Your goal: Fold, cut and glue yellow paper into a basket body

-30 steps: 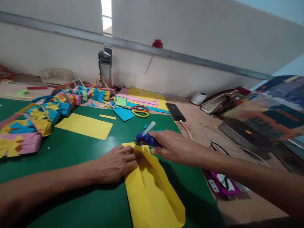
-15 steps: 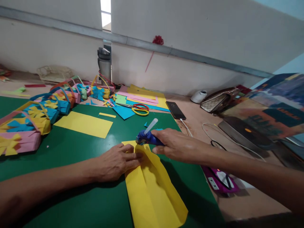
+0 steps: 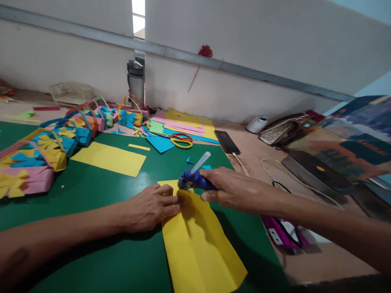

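Note:
A large folded sheet of yellow paper (image 3: 200, 240) lies on the green mat (image 3: 122, 260) in front of me, its creases running lengthwise. My left hand (image 3: 154, 206) grips its left side near the far end, fingers curled over a fold. In my right hand (image 3: 229, 187) is a blue glue gun (image 3: 197, 180), with a translucent glue stick (image 3: 200, 162) poking up out of its back. The gun's nozzle end is over the far end of the yellow paper, just beyond my left fingertips. Its tip is hidden, so I cannot tell whether it touches the paper.
Finished paper baskets (image 3: 36, 179) with bows line the left. Behind the mat lie scissors (image 3: 181, 140), coloured sheets (image 3: 183, 124) and a flat yellow rectangle (image 3: 110, 158). A phone (image 3: 226, 141) on a cable and a purple power strip (image 3: 285, 232) sit on the right. A bottle (image 3: 136, 83) stands at the back.
The glue gun and my right hand have shifted slightly to the right, and the glue stick leans further right. My left hand keeps its grip on the yellow paper.

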`<state>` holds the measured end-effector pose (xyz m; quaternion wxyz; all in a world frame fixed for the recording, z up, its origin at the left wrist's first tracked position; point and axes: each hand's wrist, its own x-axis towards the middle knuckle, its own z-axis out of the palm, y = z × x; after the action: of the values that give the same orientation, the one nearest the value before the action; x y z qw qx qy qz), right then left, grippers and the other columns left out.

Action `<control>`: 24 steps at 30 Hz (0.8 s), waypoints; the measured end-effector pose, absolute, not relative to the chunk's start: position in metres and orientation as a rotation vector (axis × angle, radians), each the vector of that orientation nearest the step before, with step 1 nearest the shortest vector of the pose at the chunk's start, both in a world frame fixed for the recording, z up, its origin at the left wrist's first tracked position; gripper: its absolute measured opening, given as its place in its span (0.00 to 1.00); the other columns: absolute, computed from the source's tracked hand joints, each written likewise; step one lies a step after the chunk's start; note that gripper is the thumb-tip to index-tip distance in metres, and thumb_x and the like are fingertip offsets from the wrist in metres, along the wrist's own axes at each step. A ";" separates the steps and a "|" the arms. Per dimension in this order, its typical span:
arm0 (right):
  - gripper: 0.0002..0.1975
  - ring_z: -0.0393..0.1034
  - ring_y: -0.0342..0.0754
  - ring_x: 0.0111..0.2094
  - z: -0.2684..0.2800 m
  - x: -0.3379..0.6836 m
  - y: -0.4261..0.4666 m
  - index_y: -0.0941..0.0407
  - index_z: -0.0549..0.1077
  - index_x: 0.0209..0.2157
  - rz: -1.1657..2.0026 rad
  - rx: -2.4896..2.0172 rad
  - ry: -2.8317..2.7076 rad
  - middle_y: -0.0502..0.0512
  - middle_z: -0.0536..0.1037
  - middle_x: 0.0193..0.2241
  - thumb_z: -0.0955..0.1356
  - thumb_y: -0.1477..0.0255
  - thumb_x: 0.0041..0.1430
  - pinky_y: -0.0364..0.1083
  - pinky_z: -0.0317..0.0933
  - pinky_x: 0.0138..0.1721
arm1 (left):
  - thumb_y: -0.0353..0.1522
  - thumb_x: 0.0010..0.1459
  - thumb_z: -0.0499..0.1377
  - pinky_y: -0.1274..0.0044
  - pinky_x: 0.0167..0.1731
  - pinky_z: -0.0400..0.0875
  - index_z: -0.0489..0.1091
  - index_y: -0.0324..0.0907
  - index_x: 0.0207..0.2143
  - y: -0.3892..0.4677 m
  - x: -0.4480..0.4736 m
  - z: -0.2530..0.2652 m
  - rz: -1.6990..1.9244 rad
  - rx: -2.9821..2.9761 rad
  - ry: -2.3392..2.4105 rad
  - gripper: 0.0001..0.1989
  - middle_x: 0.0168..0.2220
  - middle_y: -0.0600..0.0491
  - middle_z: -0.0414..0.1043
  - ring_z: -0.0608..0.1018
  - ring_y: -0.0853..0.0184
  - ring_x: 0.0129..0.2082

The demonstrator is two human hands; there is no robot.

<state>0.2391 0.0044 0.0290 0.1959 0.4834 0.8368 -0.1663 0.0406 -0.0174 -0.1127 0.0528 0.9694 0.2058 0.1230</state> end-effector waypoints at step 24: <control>0.18 0.69 0.55 0.41 0.024 0.262 0.007 0.57 0.67 0.51 0.031 1.735 2.829 0.61 0.75 0.44 0.63 0.70 0.59 0.47 0.59 0.38 | 0.26 0.61 0.50 0.68 0.42 0.65 0.59 0.41 0.56 -0.018 0.038 -0.114 0.453 2.961 0.615 0.20 0.57 0.48 0.65 0.68 0.58 0.47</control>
<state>0.2621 0.0071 0.0236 -0.0883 0.5207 0.8491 0.0093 0.0378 -0.0178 -0.1140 0.0418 0.9675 0.2010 0.1480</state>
